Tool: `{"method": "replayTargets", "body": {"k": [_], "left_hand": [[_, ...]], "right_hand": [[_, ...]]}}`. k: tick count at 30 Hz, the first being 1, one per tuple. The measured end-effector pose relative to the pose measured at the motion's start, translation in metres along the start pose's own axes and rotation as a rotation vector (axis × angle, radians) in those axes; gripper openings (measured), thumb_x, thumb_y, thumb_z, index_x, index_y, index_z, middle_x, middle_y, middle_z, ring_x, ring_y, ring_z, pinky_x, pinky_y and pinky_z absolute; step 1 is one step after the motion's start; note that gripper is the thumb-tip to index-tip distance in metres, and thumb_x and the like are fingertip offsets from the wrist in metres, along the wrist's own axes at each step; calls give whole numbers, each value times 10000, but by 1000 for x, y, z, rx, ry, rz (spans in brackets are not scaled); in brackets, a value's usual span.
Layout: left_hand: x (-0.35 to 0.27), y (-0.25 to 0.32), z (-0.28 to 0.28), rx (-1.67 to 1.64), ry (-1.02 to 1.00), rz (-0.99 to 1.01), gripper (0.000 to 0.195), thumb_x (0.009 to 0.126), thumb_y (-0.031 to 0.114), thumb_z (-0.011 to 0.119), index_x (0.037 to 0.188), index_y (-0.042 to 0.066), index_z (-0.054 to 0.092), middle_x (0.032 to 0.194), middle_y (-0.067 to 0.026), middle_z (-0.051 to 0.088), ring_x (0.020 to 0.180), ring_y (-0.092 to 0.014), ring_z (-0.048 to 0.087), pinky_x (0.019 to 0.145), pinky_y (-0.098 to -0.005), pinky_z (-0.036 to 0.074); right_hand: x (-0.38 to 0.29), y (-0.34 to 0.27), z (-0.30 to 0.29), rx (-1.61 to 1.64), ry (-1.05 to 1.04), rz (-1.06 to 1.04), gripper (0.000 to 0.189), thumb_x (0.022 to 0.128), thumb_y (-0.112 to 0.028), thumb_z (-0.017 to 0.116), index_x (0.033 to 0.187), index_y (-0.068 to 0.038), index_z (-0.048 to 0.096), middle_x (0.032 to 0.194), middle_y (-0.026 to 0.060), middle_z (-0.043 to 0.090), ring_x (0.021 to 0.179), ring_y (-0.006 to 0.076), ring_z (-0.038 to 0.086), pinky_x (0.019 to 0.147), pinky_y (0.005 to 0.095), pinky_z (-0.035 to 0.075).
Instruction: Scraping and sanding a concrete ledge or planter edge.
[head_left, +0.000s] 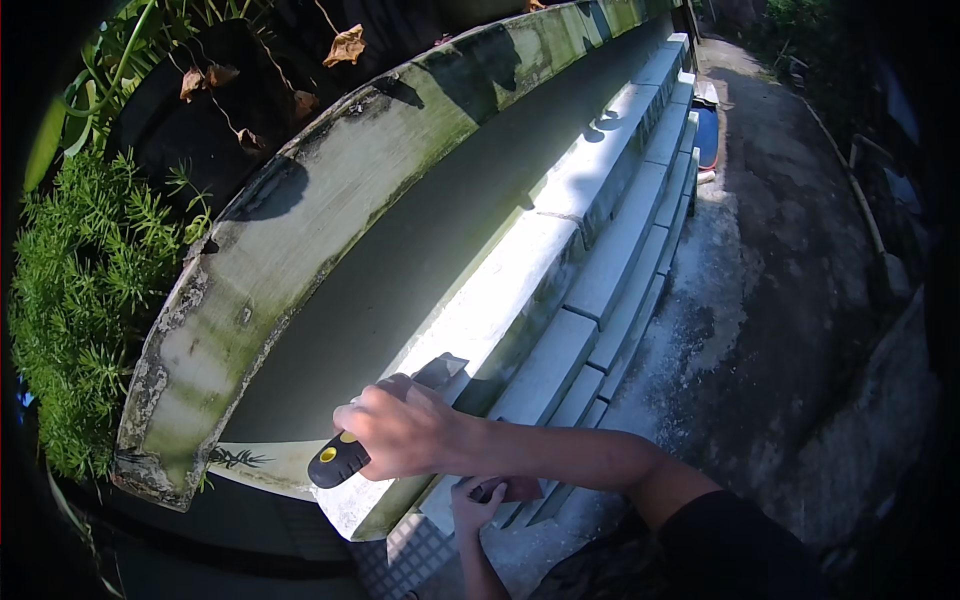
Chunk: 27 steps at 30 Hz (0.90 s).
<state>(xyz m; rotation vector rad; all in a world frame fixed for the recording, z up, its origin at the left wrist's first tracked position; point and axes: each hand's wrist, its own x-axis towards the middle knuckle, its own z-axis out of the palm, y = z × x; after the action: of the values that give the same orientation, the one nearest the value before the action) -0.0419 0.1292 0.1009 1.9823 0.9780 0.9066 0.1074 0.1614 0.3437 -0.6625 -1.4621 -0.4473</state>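
My right hand (405, 431) is closed around the black and yellow handle (337, 459) of a flat-bladed scraper. Its metal blade (441, 370) lies over the top of the uppermost white ledge (480, 311), near that ledge's close end. Below my right forearm, my left hand (478, 504) grips a flat reddish-brown piece (523, 489), perhaps sandpaper; part of it is hidden by the fingers. It is beside the lower white ledges (551, 367), which are stepped and split by dark joints. Green stains mark the side of the top ledge.
A curved, mossy concrete rim (262, 247) rises on the left, with leafy plants (90, 315) beyond. Dry leaves (346, 46) hang above it. On the right runs a concrete path (780, 247) with white dust; a blue container (706, 135) stands at the ledges' far end.
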Motion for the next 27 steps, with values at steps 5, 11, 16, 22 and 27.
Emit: {"method": "replayTargets", "body": {"k": [5,11,16,22,27], "left_hand": [[-1,6,-3,43,-35,-9,252,744,140,806,992,105,778,911,-150,740,902,-288,706,857,-359,543],[5,6,0,139,-12,75,247,747,137,804,990,101,778,910,-139,743,910,-280,703,875,-364,538],[2,9,-2,73,-27,28,240,753,120,795,992,99,777,917,-139,745,916,-277,703,886,-362,535],[0,7,-1,23,-35,56,243,751,120,800,992,98,777,917,-143,744,914,-273,702,878,-359,535],[2,-1,0,65,-33,55,243,752,138,804,989,93,776,923,-152,733,901,-281,699,861,-357,538]], "right_hand": [[4,10,0,32,-287,82,308,638,-141,774,921,-100,662,845,76,524,738,256,614,696,373,532],[35,27,-20,59,-663,428,250,689,-88,704,926,-9,711,808,218,664,808,360,674,766,434,566],[29,21,-18,185,-384,305,186,688,-54,666,858,0,717,741,213,666,762,375,683,724,442,571],[38,4,-31,254,-324,286,93,677,-18,628,738,39,671,686,241,647,707,417,678,679,457,566],[55,11,-29,182,-708,462,88,685,-30,646,743,28,679,660,219,643,705,421,669,699,467,572]]}}
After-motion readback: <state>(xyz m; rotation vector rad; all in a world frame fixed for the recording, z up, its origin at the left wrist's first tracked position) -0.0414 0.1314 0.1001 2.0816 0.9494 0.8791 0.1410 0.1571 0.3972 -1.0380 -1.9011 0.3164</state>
